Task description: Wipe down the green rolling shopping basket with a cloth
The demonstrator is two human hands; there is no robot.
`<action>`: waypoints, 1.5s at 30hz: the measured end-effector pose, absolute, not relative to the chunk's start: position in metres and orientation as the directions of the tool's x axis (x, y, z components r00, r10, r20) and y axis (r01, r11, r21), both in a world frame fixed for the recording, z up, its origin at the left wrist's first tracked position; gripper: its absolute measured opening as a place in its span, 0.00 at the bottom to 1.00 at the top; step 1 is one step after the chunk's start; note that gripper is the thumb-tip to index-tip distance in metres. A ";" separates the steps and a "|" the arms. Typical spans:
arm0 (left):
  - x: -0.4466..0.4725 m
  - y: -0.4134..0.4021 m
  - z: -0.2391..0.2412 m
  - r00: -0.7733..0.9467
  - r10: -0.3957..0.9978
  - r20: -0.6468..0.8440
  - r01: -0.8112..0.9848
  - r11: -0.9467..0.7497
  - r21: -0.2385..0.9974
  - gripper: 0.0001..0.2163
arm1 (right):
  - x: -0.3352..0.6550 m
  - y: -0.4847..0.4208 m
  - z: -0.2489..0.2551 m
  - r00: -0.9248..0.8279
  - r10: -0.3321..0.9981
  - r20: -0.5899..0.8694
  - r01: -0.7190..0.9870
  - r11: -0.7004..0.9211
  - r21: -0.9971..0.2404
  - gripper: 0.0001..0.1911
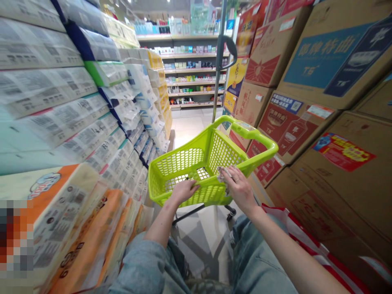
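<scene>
Fingers of the right hand (241, 188) clamp a crumpled cloth (221, 175) at the near side of the lime-green shopping cart (211, 192), centre frame, where the left hand (183, 190) rests, grip unclear: seemingly wiping, the next stroke needing a steadied cart.

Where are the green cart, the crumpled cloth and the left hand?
Green cart (211, 192), head view: near side wall.
Crumpled cloth (220, 176), head view: exposed left edge.
Left hand (184, 190), head view: back of the hand.
</scene>
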State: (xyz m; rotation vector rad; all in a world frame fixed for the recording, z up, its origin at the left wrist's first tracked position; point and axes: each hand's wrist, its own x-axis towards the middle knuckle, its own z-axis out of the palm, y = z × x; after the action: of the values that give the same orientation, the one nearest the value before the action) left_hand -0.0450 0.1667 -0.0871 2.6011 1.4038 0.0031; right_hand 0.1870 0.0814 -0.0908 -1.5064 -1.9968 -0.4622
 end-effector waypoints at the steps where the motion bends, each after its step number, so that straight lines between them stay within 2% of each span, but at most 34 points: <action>1: -0.045 0.166 -0.086 0.550 0.830 -0.092 0.831 -0.532 0.162 0.17 | 0.191 0.077 -0.089 -0.082 0.737 0.671 0.956 0.249 -0.157 0.23; 5: -0.041 0.162 -0.082 0.540 0.836 -0.098 0.838 -0.522 0.162 0.16 | 0.199 0.066 -0.087 0.360 0.615 0.701 0.866 0.058 -0.496 0.22; 8: -0.038 0.160 -0.081 0.539 0.837 -0.093 0.838 -0.522 0.158 0.16 | 0.195 0.071 -0.097 0.476 0.564 0.675 0.805 0.030 -0.593 0.18; 14: -0.032 0.154 -0.083 0.554 0.830 -0.060 0.829 -0.543 0.137 0.14 | 0.147 0.086 -0.136 0.377 0.642 0.668 0.803 0.132 -0.580 0.18; 19: -0.029 0.153 -0.087 0.585 0.811 -0.019 0.805 -0.577 0.138 0.10 | 0.112 0.080 -0.144 0.093 0.792 0.603 0.876 0.223 -0.428 0.18; 21: -0.029 0.153 -0.089 0.585 0.811 -0.012 0.804 -0.579 0.135 0.09 | 0.119 0.079 -0.140 0.036 0.812 0.582 0.892 0.237 -0.385 0.17; 26: -0.030 0.154 -0.091 0.586 0.810 -0.001 0.803 -0.581 0.134 0.09 | 0.177 0.084 -0.129 0.136 0.759 0.637 0.903 0.170 -0.395 0.15; 32: -0.028 0.152 -0.090 0.563 0.826 -0.002 0.818 -0.558 0.138 0.10 | 0.219 0.086 -0.125 0.385 0.575 0.722 0.846 0.093 -0.525 0.13; 34: -0.028 0.151 -0.089 0.567 0.824 0.003 0.815 -0.562 0.140 0.10 | 0.215 0.086 -0.131 0.470 0.522 0.712 0.812 0.061 -0.581 0.13; 36: -0.027 0.150 -0.088 0.567 0.824 0.003 0.816 -0.561 0.140 0.10 | 0.203 0.087 -0.142 0.525 0.525 0.669 0.774 0.031 -0.632 0.13; 38: -0.026 0.149 -0.087 0.564 0.826 0.000 0.817 -0.558 0.142 0.10 | 0.183 0.089 -0.154 0.506 0.601 0.618 0.751 0.045 -0.659 0.12; 40: -0.025 0.149 -0.086 0.561 0.828 -0.003 0.819 -0.555 0.144 0.10 | 0.158 0.089 -0.164 0.408 0.695 0.592 0.750 0.115 -0.651 0.11; 42: -0.024 0.148 -0.086 0.555 0.832 -0.002 0.823 -0.549 0.146 0.10 | 0.134 0.088 -0.168 0.273 0.758 0.592 0.776 0.190 -0.602 0.12; 45: -0.025 0.149 -0.087 0.554 0.832 0.007 0.824 -0.549 0.139 0.10 | 0.116 0.087 -0.168 0.165 0.771 0.615 0.819 0.240 -0.521 0.14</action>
State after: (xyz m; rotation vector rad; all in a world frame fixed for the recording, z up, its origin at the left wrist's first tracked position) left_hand -0.0252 0.1493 -0.0870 2.6624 1.4254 0.1095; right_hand 0.1158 0.0869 -0.1675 -1.5223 -1.5957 -0.0661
